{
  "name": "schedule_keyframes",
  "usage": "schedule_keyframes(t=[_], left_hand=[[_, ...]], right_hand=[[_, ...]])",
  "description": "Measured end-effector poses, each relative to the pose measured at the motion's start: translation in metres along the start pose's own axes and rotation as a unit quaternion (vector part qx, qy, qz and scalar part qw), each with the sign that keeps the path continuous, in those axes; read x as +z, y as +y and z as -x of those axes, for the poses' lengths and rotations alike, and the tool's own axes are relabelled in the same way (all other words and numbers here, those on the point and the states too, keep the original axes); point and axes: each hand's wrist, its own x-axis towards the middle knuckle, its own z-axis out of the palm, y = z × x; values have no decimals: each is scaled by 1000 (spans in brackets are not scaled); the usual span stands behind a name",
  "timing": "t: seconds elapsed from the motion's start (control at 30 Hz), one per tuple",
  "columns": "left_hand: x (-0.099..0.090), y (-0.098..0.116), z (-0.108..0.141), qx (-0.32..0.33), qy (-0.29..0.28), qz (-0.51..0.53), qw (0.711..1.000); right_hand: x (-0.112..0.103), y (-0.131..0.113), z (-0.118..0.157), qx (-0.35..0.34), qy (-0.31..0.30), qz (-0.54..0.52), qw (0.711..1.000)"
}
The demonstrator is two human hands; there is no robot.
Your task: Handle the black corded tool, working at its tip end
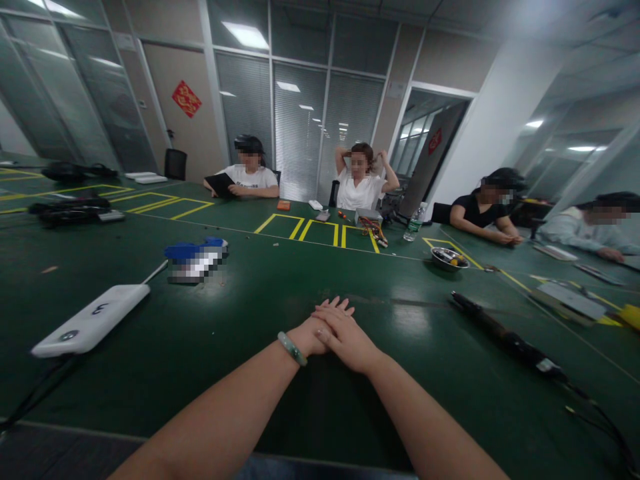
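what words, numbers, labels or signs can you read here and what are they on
"3", apparently, on the white device
Red door sign: characters too blurred
Smaller red sign at right: too small
White T-shirt: print too blurred
Bottle label: too small

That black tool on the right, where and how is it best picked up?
Probably around the middle of the tool, from above, with the nearer right hand. It lies lengthwise on the table; the narrow tip points away and the cord trails from the near end, so gripping there avoids both.
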Motion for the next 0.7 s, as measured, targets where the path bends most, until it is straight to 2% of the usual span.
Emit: schedule_keyframes(t=[0.3,0.57,0.7], left_hand=[[-14,4,2,-5,-31,22,999],[-16,1,6,14,-16,30,999],[-23,1,10,19,-2,43,999]], right_hand=[[-2,0,0,-1,-5,-1,1000],[-4,2,3,-1,-6,1,1000],[-13,17,9,26,26,40,999]])
